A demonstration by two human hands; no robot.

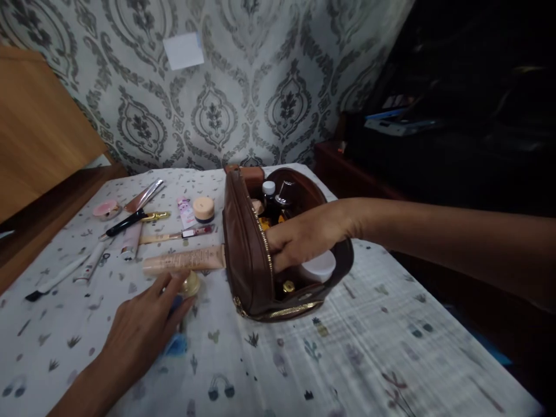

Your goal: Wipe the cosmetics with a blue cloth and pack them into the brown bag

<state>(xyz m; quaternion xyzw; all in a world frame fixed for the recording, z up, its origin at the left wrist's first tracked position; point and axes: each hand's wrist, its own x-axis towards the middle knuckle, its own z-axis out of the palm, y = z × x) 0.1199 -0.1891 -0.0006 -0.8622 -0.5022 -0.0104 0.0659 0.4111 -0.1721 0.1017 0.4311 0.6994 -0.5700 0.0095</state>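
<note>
A brown makeup bag (245, 249) with a gold zipper stands unzipped on the patterned cloth. My right hand (306, 231) reaches into it from the right, its fingertips hidden behind the zipper edge. Around that hand in the bag are a white round lid (320, 266), a small gold cap (288, 286) and a white-capped bottle (269, 188). On the cloth left of the bag, the thumb and fingers of my left hand (145, 313) close around a small container with a pale gold round top (191, 284). Something blue (176, 345) lies partly under this hand. Just beyond it is a beige tube (186, 260).
Farther left lie a black-and-gold brush (125, 223), a white-handled brush (58, 278), a pink compact (106, 209), a beige-lidded jar (204, 209) and a lip gloss tube (197, 231). A wooden panel (47, 127) borders the left side; a patterned wall (243, 87) stands behind.
</note>
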